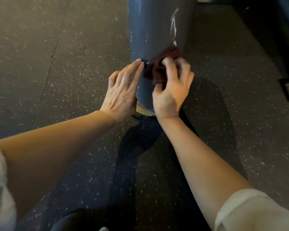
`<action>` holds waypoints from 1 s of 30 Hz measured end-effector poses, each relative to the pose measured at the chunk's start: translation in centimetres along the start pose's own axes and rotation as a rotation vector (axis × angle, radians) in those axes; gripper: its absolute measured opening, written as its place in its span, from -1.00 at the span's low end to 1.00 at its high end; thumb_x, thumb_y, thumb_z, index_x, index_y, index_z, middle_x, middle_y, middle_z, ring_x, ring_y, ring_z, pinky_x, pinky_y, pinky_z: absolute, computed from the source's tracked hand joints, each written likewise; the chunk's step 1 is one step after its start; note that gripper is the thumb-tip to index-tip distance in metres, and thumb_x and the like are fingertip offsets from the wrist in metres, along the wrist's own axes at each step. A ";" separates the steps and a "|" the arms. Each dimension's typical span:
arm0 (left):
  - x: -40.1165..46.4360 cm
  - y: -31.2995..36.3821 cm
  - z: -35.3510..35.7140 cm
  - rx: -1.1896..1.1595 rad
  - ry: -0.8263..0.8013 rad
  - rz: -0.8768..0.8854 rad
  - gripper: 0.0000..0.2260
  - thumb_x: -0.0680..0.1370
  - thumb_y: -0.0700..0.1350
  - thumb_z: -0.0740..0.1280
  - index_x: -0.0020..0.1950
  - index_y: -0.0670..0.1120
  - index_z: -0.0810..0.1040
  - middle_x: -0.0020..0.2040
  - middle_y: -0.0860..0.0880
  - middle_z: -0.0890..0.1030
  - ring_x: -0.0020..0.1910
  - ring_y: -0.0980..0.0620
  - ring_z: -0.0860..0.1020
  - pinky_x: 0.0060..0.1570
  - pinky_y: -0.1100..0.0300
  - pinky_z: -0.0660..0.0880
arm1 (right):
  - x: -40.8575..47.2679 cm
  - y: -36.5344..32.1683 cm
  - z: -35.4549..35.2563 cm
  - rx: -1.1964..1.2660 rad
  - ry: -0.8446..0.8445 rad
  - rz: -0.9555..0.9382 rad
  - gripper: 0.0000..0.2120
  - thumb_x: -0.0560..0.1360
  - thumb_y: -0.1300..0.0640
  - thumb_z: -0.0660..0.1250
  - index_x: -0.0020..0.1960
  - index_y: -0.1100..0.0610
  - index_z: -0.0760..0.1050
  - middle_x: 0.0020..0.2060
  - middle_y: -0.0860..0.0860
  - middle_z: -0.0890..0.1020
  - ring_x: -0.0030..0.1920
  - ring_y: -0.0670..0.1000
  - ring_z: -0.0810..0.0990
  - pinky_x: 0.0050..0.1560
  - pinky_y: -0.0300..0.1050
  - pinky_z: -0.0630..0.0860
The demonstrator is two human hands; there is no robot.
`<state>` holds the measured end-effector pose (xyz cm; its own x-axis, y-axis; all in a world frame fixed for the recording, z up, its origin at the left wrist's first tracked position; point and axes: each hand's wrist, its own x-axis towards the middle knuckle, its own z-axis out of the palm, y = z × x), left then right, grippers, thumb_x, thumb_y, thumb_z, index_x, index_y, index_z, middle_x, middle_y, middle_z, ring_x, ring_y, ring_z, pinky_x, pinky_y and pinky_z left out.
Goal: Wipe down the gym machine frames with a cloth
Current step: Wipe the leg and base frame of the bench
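I see pale rolled sleeves nearest, then left hand flat, fingers straight against the blue-grey frame post, right hand curled gripping the dark red cloth pressed on it, speckled floor beyond.

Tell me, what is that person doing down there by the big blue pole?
The person is cleaning a gym machine. Their right hand grips a dark red cloth and presses it against the blue-grey frame post, low down near the speckled floor. Their left hand lies flat with straight fingers against the side of the post. White scuff marks show higher up on it.
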<state>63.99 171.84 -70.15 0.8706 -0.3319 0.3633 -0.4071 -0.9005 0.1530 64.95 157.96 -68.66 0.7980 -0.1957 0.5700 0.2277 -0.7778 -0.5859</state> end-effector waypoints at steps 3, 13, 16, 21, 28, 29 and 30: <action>0.1 -0.2 0.0 0.023 0.001 0.027 -0.31 0.39 -0.21 0.12 0.54 -0.23 0.12 0.53 -0.18 0.16 0.44 -0.11 0.20 0.32 -0.01 0.14 | -1.6 1.6 -0.4 -0.094 -0.160 -0.207 -0.64 0.39 0.25 0.19 0.12 0.20 0.60 0.12 0.24 0.55 0.02 0.28 0.48 0.03 0.04 0.45; 0.8 -0.4 -1.2 0.017 0.031 0.010 -0.23 0.33 -0.31 0.24 0.54 -0.19 0.12 0.53 -0.15 0.14 0.47 -0.12 0.17 0.32 -0.01 0.12 | -2.3 1.7 -0.8 -0.118 -0.222 -0.221 -0.65 0.32 0.32 0.34 0.10 0.22 0.60 0.12 0.23 0.54 0.06 0.29 0.49 -0.09 0.10 0.58; 1.6 -0.1 -1.8 0.020 0.072 0.026 -0.22 0.32 -0.32 0.27 0.54 -0.19 0.13 0.52 -0.12 0.13 0.48 -0.11 0.17 0.32 0.00 0.12 | -1.4 0.2 -1.4 -0.028 -0.124 -0.035 -0.61 0.27 0.37 0.33 0.08 0.21 0.60 0.15 0.22 0.52 0.08 0.25 0.47 0.01 0.08 0.53; 3.4 1.3 -2.9 -0.013 0.139 0.031 -0.25 0.35 -0.28 0.23 0.55 -0.19 0.11 0.52 -0.04 0.07 0.49 -0.10 0.15 0.35 0.01 0.14 | 4.8 -2.1 -2.2 0.051 0.081 -0.033 -0.51 0.34 0.35 0.36 0.27 0.20 0.50 0.29 0.22 0.45 0.18 0.21 0.44 0.19 -0.07 0.39; 4.0 1.4 -2.9 -0.011 0.166 0.061 -0.33 0.39 -0.20 0.10 0.54 -0.18 0.15 0.52 -0.07 0.10 0.47 -0.12 0.20 0.35 0.00 0.14 | 4.4 -1.0 -3.3 0.045 -0.056 -0.013 -0.53 0.26 0.38 0.43 0.15 0.17 0.54 0.25 0.17 0.47 0.16 0.18 0.44 0.19 0.03 0.47; 4.0 1.5 -3.0 -0.025 0.173 0.050 -0.33 0.39 -0.21 0.10 0.53 -0.19 0.15 0.51 -0.07 0.10 0.46 -0.12 0.21 0.34 0.01 0.14 | 5.4 -1.8 -3.4 0.064 0.016 -0.022 -0.52 0.30 0.37 0.42 0.20 0.16 0.53 0.27 0.16 0.46 0.20 0.16 0.43 0.21 -0.04 0.45; 4.1 1.5 -3.0 -0.044 0.187 0.033 -0.32 0.39 -0.21 0.11 0.53 -0.21 0.15 0.51 -0.08 0.11 0.44 -0.12 0.23 0.34 0.01 0.14 | 6.3 -2.5 -3.4 0.080 0.074 -0.047 -0.51 0.34 0.36 0.39 0.26 0.15 0.52 0.30 0.16 0.45 0.24 0.16 0.42 0.24 -0.07 0.42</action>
<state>66.11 169.93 -65.68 0.7918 -0.2991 0.5326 -0.4496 -0.8756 0.1766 67.50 156.62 -61.64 0.7428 -0.2063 0.6369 0.3097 -0.7376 -0.6001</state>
